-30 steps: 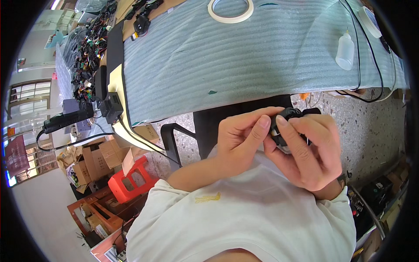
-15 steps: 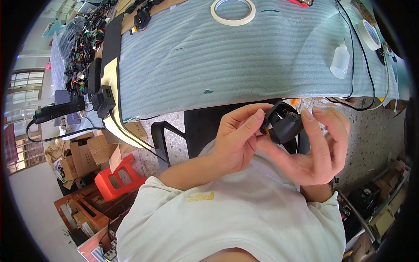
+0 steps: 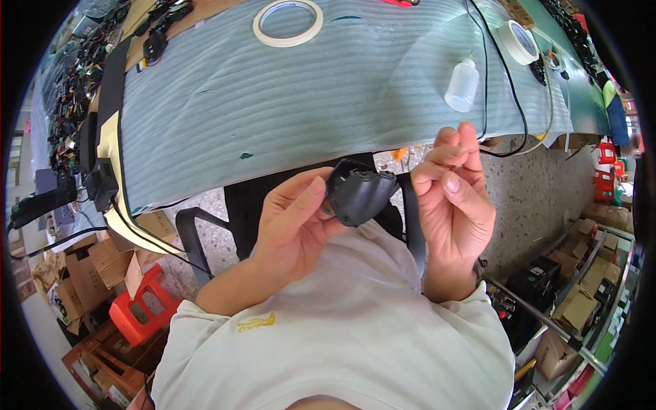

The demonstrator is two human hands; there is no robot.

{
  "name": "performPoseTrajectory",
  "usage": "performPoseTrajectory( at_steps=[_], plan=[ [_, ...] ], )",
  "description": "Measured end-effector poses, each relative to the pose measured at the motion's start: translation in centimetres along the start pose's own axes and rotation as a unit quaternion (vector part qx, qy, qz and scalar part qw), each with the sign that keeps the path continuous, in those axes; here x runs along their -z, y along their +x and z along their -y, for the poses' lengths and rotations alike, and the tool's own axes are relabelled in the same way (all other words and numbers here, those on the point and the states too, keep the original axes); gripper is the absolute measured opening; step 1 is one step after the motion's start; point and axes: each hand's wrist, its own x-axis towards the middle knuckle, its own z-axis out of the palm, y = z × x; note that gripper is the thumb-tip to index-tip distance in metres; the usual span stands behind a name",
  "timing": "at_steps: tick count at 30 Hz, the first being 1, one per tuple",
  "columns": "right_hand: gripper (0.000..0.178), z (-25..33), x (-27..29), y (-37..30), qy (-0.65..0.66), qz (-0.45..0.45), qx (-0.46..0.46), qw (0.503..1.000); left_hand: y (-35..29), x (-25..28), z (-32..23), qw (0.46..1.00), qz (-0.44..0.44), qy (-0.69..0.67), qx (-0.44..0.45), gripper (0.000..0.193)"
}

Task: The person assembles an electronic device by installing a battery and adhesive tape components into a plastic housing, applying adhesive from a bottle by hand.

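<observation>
A black moulded plastic housing [image 3: 360, 196] with a curved body and notched edge is held in front of my chest, just off the table's near edge. My left hand [image 3: 292, 222] grips its left side, thumb on top and fingers underneath. Apart from the housing, my right hand [image 3: 453, 212] is raised to its right, palm toward me. Its fingers are bent and the thumb draws in against them. Whatever may be pinched there is too small to make out.
On the foam-covered table [image 3: 225, 109] lie a roll of tape [image 3: 259, 26], a clear dropper bottle [image 3: 462, 85], another white roll [image 3: 517, 42] and black cables [image 3: 514, 89]. A heap of wired parts [image 3: 72, 96] sits left. A red stool [image 3: 140, 307] and cardboard boxes [image 3: 577, 307] flank me.
My right hand has come off the black housing and risen to the right, its fingers now curled in. My left hand keeps the housing, which has turned. The whole view has shifted rightward.
</observation>
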Motion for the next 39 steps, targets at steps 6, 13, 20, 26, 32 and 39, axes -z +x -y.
performPoseTrajectory(
  at_steps=[6,13,20,26,32,39],
  plan=[
    [0.058,0.1,-0.4,0.1,0.121,-0.001,-0.068,0.99,0.3,0.2,0.0,1.0,0.023,-0.02,0.0,0.034],
    [0.045,-0.5,0.5,0.0,0.003,0.058,0.019,0.998,0.3,0.5,0.2,0.999,0.022,0.028,-0.031,0.036],
    [0.04,0.0,-0.2,0.0,0.079,-0.02,-0.022,0.996,0.2,1.1,0.1,0.996,0.027,0.03,-0.077,0.036],
    [0.039,-0.2,0.1,0.2,0.207,-0.001,-0.048,0.977,0.2,1.5,-0.2,0.997,0.034,-0.01,-0.071,0.03],
    [0.036,-0.4,-0.1,0.3,0.2,-0.005,-0.058,0.978,0.1,1.6,0.0,0.996,0.034,0.016,-0.079,0.035],
    [0.04,-2.2,-0.9,-1.0,-0.481,0.079,0.291,0.823,-0.1,0.9,-0.1,0.997,0.013,0.005,-0.07,0.03]
  ],
)
